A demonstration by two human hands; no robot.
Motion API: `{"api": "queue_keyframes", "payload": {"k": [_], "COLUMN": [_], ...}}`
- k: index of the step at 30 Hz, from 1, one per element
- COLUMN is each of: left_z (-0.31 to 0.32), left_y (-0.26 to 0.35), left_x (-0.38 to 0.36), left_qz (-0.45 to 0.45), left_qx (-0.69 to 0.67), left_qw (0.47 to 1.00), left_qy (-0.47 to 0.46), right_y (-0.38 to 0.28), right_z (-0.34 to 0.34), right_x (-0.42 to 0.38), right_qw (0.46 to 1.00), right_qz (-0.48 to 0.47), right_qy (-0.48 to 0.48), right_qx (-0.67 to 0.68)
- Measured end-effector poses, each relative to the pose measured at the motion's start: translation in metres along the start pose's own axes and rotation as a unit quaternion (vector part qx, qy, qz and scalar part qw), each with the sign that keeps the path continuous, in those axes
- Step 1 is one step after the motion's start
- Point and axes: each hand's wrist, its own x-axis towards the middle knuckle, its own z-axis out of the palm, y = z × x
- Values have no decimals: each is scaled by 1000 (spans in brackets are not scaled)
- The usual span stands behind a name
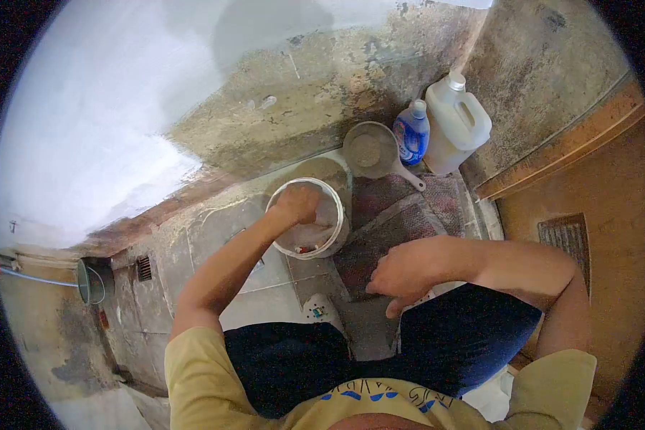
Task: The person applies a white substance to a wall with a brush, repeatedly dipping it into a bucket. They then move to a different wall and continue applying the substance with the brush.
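Note:
A white bucket stands on the floor in front of me. My left hand reaches inside its rim with the fingers curled downward. What they hold, if anything, is hidden. Pale, whitish contents fill the lower part of the bucket, and a small red item shows near the near wall. To the right of the bucket, my right hand hangs above my knee, thumb apart from loosely bent fingers, with nothing in it.
Against the wall behind stand a grey dipper, a blue detergent bottle and a large white jug. A dark mat lies beside the bucket. A dark bucket is far left, a brown door right.

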Motion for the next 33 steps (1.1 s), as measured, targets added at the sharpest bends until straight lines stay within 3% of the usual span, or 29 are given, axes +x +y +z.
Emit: {"api": "queue_keyframes", "payload": {"k": [9, 19, 25, 31, 33], "left_z": [-6, 4, -11, 19, 21], "left_y": [3, -5, 2, -18, -17], "left_x": [9, 7, 3, 10, 3], "left_qz": [-29, 2, -12, 19, 42], "left_qx": [4, -9, 20, 27, 10], "left_qw": [992, 997, 992, 995, 999], "left_qy": [-121, -75, -123, -94, -23], "right_y": [2, -1, 1, -3, -3], "right_z": [-1, -4, 3, 1, 2], "right_x": [-2, -6, -6, -7, -8], "right_qw": [1000, 1000, 1000, 1000, 1000], "right_qz": [-15, -3, 0, 10, 16], "right_qy": [11, 4, 27, 1, 15], "right_qx": [-10, -3, 5, 0, 7]}}
